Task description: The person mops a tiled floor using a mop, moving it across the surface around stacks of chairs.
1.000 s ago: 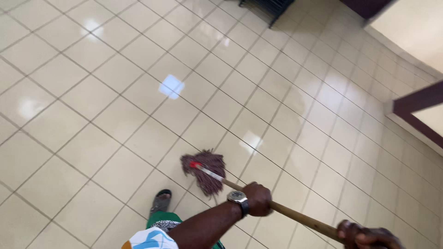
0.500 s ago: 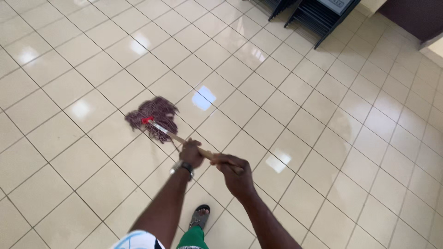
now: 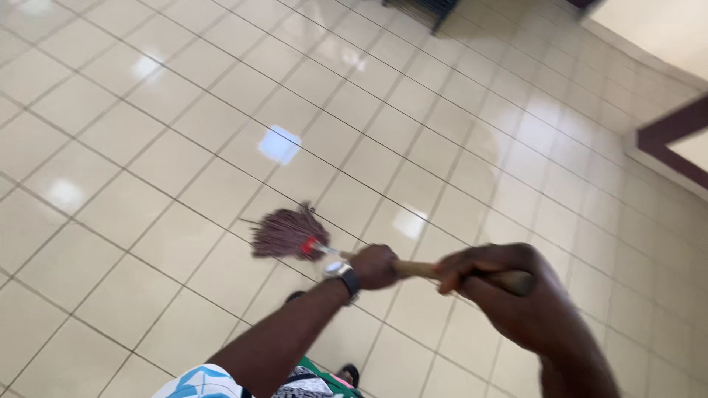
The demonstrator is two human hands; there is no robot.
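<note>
Left hand [image 3: 375,266], fist closed at lower centre of the frame with its forearm extending down-left, and right hand [image 3: 516,295], closed at lower right, both grip one shaft, near each other.

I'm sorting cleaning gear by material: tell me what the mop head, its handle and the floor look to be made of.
Mop head: dull maroon yarn strands, likely cotton; loose and frayed.
Handle: apparently bare wood, tan and matte, gripped by both the left hand and the right hand.
Floor: glossy cream tiles, probably ceramic; dark grout lines, mirror-like light reflections.
</note>
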